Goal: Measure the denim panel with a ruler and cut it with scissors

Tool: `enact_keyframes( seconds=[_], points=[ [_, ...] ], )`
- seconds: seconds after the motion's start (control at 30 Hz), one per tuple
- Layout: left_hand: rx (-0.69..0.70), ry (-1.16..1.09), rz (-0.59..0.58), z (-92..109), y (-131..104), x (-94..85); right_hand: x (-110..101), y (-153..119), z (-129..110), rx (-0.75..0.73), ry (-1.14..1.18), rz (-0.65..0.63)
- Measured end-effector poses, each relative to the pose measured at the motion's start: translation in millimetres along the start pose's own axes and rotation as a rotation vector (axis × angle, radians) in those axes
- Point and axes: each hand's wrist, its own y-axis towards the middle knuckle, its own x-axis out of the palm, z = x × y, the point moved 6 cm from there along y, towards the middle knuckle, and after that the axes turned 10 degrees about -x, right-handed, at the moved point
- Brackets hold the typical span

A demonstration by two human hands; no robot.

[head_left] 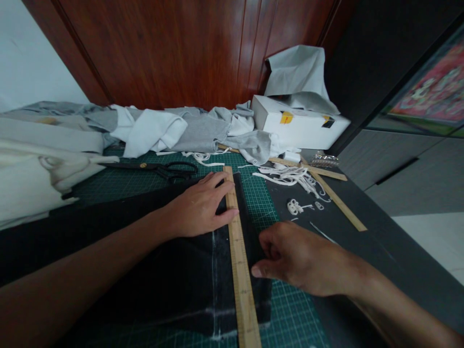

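- Head view, left hand: the left hand (208, 205) lies spread and unclenched, its fingertips and thumb pressing on the upper part of a wooden ruler (242, 275), the palm over black cloth (174, 280).
- Head view, right hand: the right hand (290, 258) is half curled at the right edge of the cloth, thumb stretched toward the ruler; whether it pinches the edge or holds something small cannot be told.
- Head view, ruler and cloth: the ruler lies lengthwise on the cloth near its right edge and runs out at the bottom of the view. A pale line runs down the cloth, left of the ruler. Underneath is a green cutting mat (293, 314) on a dark table (384, 270).
- Head view, beyond the hands: black scissors (159, 167) lie on the mat, blades pointing left, beside cream fabric (25, 179). Grey and white fabric (206, 130) is heaped along the back, next to a white box (297, 128).
- Head view, right side: white strips (286, 176) lie tangled near two crossing wooden sticks (340, 205), with a small bundle of cord (294, 207) nearer the right hand.
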Motion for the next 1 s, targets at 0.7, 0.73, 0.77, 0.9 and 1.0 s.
enact_keyframes(
  seconds=[0.7,0.73,0.77,0.9,1.0],
  points=[
    [0.028,0.004,-0.012,0,1,3.3,1,1,15,0.046,0.296,0.011],
    [0.031,0.006,-0.015,-1,1,4.0,0,1,16,0.040,0.303,0.020],
    [0.035,0.009,-0.017,-1,1,4.6,0,2,16,0.029,0.307,0.029],
    [0.056,0.001,-0.009,-1,2,5.3,-1,3,13,-0.014,0.304,0.055],
    [0.059,-0.004,-0.006,-1,2,5.5,-2,2,10,-0.032,0.271,0.082]
  ],
)
